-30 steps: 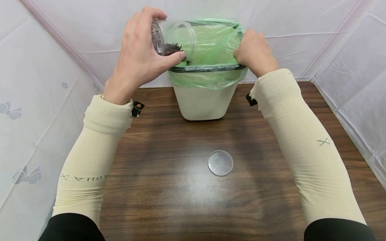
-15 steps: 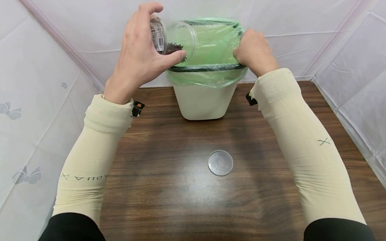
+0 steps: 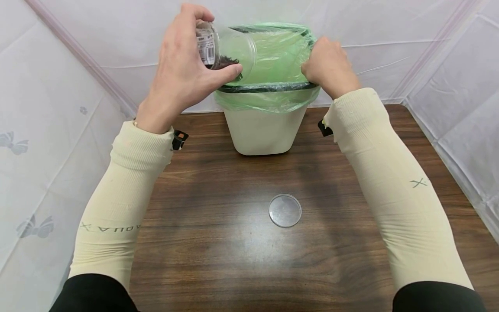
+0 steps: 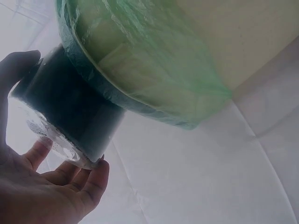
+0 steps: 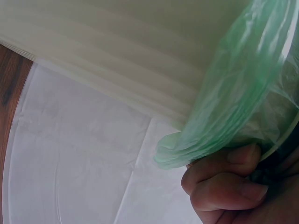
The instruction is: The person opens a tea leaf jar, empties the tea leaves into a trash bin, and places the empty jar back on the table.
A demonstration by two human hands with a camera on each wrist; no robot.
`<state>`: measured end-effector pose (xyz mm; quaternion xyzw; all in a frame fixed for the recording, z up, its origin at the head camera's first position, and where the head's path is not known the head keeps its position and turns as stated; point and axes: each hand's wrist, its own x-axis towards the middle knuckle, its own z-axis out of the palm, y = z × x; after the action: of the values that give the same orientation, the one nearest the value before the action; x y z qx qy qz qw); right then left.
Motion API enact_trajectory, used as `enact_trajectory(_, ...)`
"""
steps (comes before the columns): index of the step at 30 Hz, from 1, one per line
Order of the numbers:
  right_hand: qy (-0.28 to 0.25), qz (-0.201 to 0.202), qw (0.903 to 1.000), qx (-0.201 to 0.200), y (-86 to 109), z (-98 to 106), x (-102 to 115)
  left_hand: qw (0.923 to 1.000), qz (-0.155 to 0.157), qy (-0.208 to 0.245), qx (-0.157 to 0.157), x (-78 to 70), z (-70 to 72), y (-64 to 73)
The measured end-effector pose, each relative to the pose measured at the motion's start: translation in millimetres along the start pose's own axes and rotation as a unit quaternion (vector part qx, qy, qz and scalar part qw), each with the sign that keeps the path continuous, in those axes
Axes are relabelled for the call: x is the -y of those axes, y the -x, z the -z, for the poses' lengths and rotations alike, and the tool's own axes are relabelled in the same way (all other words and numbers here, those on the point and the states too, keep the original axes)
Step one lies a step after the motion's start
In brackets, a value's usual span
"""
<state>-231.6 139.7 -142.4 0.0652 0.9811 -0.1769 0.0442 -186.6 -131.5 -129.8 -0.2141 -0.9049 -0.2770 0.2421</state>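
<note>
My left hand (image 3: 183, 65) grips a clear plastic jar (image 3: 206, 45) that lies on its side, its mouth over the left part of the bin's opening. Dark, shredded-looking contents (image 3: 227, 62) sit along the jar's lower side. In the left wrist view the jar (image 4: 77, 102) looks dark, with fingers spread around its base. A pale bin (image 3: 265, 130) lined with a green plastic bag (image 3: 269, 104) stands at the back of the table. My right hand (image 3: 330, 67) has its fingers curled over the bin's right rim, gripping the bag (image 5: 224, 112) there.
A round clear lid (image 3: 285, 210) lies flat on the dark wooden table (image 3: 218, 260), in front of the bin. White sheeting (image 3: 390, 43) hangs behind the table and along both sides.
The jar has rotated in my left hand, so its barcode label now shows, and it has shifted slightly right. My right hand keeps its place on the rim.
</note>
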Motion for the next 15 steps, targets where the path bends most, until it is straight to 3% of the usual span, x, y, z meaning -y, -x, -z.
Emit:
enact_trajectory(5,0.000,-0.003,1.0000,0.003,0.2,0.0,0.8,0.9998,-0.017,-0.011,-0.004,0.9,-0.7,-1.2)
enact_trajectory(15,-0.004,-0.006,0.9999,0.009,-0.1,-0.2,2.4,0.9999,-0.009,-0.013,-0.001,0.2,-1.5,-1.5)
